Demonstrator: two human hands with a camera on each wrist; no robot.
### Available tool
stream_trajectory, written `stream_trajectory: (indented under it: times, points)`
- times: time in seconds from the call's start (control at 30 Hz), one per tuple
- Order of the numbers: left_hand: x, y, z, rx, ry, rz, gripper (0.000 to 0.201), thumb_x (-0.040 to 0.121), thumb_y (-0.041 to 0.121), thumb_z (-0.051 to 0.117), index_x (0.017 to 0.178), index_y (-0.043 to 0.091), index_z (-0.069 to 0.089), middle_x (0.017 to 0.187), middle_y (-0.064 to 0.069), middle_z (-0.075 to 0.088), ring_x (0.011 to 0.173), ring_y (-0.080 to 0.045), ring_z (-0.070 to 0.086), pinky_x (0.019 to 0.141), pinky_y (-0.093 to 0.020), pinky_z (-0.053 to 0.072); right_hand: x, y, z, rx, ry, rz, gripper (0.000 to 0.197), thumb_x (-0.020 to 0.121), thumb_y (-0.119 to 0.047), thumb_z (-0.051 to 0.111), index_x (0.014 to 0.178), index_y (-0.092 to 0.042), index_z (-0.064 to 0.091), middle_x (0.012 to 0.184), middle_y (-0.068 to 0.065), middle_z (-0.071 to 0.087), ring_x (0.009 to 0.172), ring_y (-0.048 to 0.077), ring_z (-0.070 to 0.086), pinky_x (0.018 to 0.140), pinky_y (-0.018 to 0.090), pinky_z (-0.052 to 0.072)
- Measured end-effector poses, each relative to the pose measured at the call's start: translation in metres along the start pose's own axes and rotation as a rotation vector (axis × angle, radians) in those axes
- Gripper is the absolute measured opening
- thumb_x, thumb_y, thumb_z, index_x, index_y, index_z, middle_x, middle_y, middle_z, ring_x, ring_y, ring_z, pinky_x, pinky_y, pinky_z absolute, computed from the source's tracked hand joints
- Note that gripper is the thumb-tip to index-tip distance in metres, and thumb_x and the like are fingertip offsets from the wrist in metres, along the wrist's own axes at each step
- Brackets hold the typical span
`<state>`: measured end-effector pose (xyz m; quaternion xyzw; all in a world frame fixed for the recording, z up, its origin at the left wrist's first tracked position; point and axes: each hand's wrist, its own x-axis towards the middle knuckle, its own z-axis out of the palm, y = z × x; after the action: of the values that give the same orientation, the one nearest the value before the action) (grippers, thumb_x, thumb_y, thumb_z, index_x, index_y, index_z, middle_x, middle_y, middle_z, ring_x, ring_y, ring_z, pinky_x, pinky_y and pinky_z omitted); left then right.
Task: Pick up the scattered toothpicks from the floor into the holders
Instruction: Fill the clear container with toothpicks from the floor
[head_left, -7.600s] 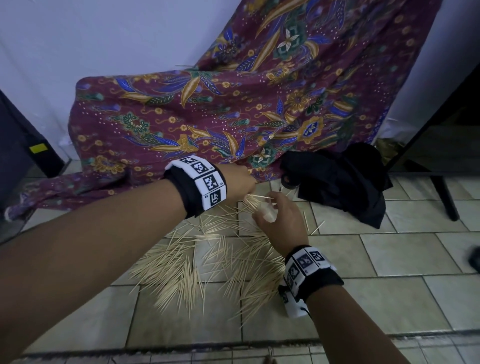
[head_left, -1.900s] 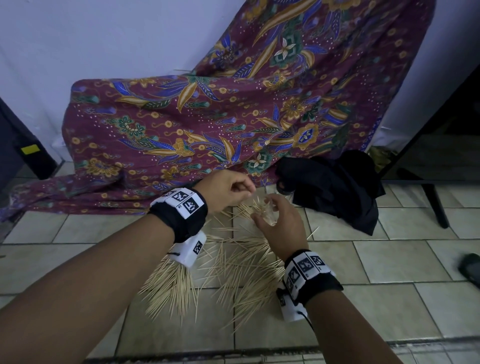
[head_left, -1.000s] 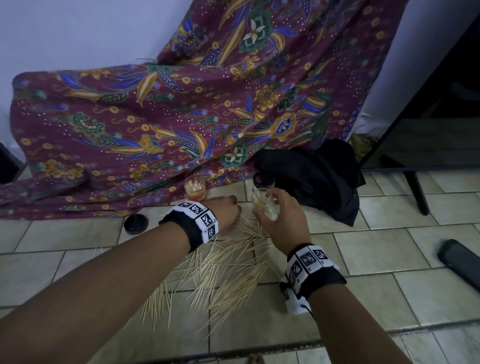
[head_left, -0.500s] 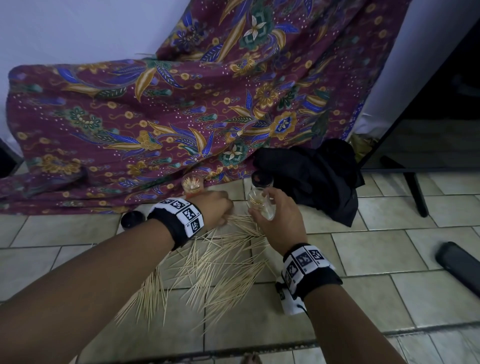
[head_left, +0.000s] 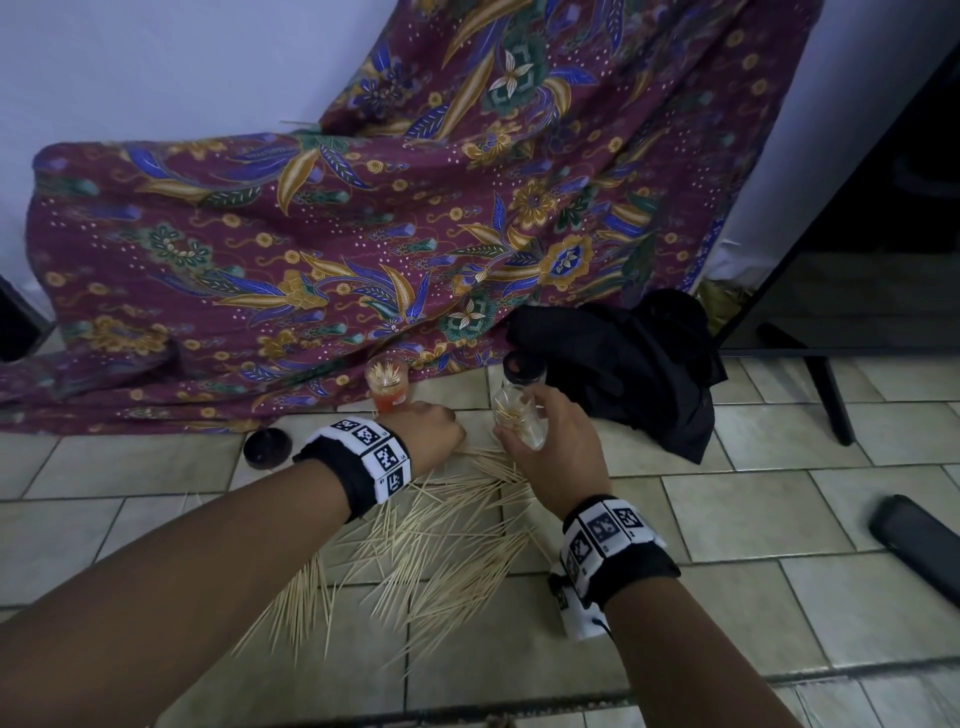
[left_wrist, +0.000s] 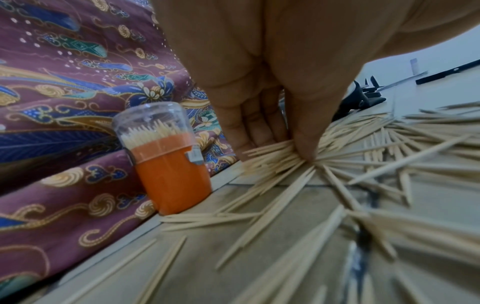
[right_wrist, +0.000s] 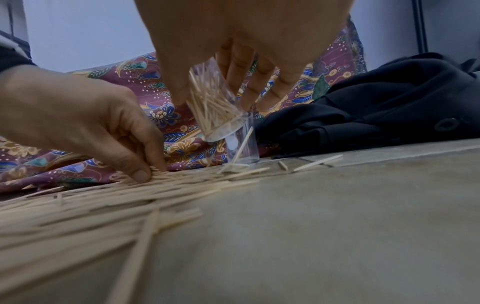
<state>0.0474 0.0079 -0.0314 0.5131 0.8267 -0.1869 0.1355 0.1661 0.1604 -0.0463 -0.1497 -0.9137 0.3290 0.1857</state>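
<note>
Toothpicks: thin pointed wood; left hand pinches some, right hand grips clear cylindrical holder.

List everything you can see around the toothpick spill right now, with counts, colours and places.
scattered toothpicks: many, pale wood, on the floor tiles
orange holder: one, clear top, full, upright by the cloth
clear holder: one, partly filled, tilted, in the right hand
clear tube: one, upright on the floor behind it
black lid: one, on the floor, left
patterned cloth: one, maroon, draped behind
black fabric: one heap, right
dark flat object: one, far right
left hand: pinching toothpicks on the floor
right hand: gripping the clear holder
</note>
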Motion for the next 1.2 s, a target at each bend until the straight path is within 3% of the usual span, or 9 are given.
stream_trajectory:
  times: [0.23,0.47,0.6,0.7,0.8,0.97,1.1,1.2]
  points:
    - [-0.007,0.003,0.001,0.003,0.048,0.001,0.034,0.09,0.001,0.045,0.123,0.003,0.05,0.118,-0.015,0.055,0.11,-0.035,0.054,0.086,-0.045,0.051,0.0,0.002,0.002,-0.011,-0.003,0.007,0.047,0.081,-0.04,0.075,0.119,-0.018,0.057,0.106,0.0,0.062,0.099,0.02,0.056,0.086,0.038,0.047]
    - [-0.016,-0.005,-0.015,-0.054,0.006,-0.052,0.029,0.092,0.0,0.042,0.119,0.007,0.052,0.111,-0.017,0.061,0.099,-0.036,0.062,0.072,-0.04,0.05,0.001,0.0,0.002,-0.005,-0.013,0.001,0.047,0.082,-0.042,0.074,0.119,-0.019,0.057,0.108,-0.002,0.061,0.101,0.017,0.055,0.086,0.035,0.046]
    - [-0.021,-0.017,-0.029,-0.1,0.02,-0.061,0.029,0.098,0.009,0.042,0.124,0.014,0.053,0.108,-0.015,0.063,0.093,-0.032,0.061,0.069,-0.033,0.044,0.0,-0.002,0.002,-0.005,-0.016,-0.001,0.047,0.082,-0.04,0.074,0.12,-0.019,0.057,0.108,-0.002,0.061,0.101,0.018,0.055,0.087,0.035,0.046]
    - [-0.029,-0.029,-0.041,-0.149,0.012,-0.056,0.026,0.1,0.017,0.044,0.123,0.015,0.055,0.102,-0.014,0.062,0.082,-0.027,0.054,0.071,-0.033,0.047,-0.001,-0.003,0.002,-0.006,-0.016,0.001,0.048,0.082,-0.041,0.074,0.121,-0.018,0.057,0.109,-0.002,0.061,0.101,0.018,0.055,0.088,0.034,0.045]
    - [-0.038,-0.04,-0.051,-0.174,0.02,-0.052,0.024,0.1,0.023,0.044,0.117,0.015,0.058,0.103,-0.011,0.064,0.083,-0.023,0.053,0.076,-0.033,0.047,-0.001,-0.003,0.002,-0.013,-0.02,0.009,0.049,0.082,-0.041,0.074,0.122,-0.019,0.056,0.11,-0.002,0.062,0.102,0.018,0.055,0.089,0.034,0.045]
    - [-0.056,-0.058,-0.067,-0.252,0.049,-0.1,0.02,0.098,0.03,0.049,0.106,0.019,0.063,0.086,-0.005,0.06,0.081,-0.023,0.058,0.075,-0.035,0.051,0.0,-0.006,0.001,-0.042,-0.018,0.002,0.048,0.083,-0.04,0.073,0.124,-0.019,0.057,0.109,-0.002,0.062,0.1,0.02,0.055,0.088,0.036,0.045]
    - [-0.056,-0.054,-0.083,-0.241,0.095,-0.044,0.021,0.099,0.028,0.049,0.105,0.016,0.065,0.085,-0.004,0.065,0.075,-0.02,0.057,0.069,-0.031,0.047,-0.001,-0.007,0.003,-0.051,-0.039,-0.019,0.049,0.081,-0.038,0.075,0.123,-0.018,0.058,0.11,-0.002,0.063,0.1,0.021,0.054,0.088,0.036,0.044]
    - [-0.049,-0.042,-0.093,-0.197,0.102,0.018,0.023,0.099,0.028,0.048,0.108,0.015,0.065,0.085,-0.004,0.066,0.078,-0.021,0.059,0.073,-0.034,0.05,-0.002,-0.008,0.006,-0.042,-0.038,-0.04,0.049,0.08,-0.036,0.077,0.122,-0.017,0.059,0.11,-0.001,0.064,0.1,0.022,0.055,0.088,0.037,0.045]
